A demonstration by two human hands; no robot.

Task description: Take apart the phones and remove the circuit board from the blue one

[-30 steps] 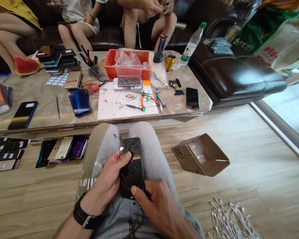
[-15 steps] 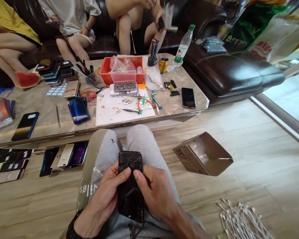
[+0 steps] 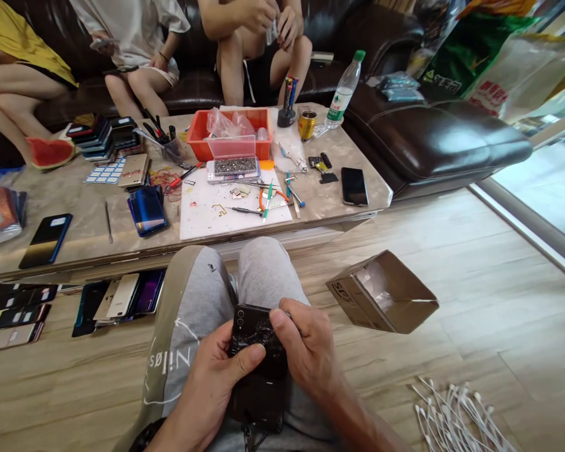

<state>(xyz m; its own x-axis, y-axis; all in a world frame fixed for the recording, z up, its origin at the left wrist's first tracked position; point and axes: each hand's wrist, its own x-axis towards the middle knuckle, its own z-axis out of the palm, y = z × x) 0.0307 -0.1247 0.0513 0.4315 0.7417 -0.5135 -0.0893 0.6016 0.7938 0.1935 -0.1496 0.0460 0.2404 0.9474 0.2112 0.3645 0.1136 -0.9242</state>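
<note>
A black phone with a cracked back [image 3: 257, 339] rests over my lap in both hands. My left hand [image 3: 214, 383] wraps round its left side, thumb lying across the cracked glass. My right hand [image 3: 306, 351] grips the right edge near the top, thumb pressed on the upper back. Both hands are closed on the phone. Its lower part is dark and partly hidden between my palms. A thin black cord hangs below it.
A low marble table [image 3: 66, 188] ahead carries a white work mat [image 3: 207, 216], small tools, an orange bin [image 3: 202, 135], phone stacks, and a black phone [image 3: 355, 186]. Several people sit on the sofa behind. An open cardboard box [image 3: 381, 292] and white cables [image 3: 456, 414] lie on the floor at my right.
The phone has tipped back and moved lower toward my body. My right hand slid from its lower end up to the top right edge. My left thumb shifted across the back.
</note>
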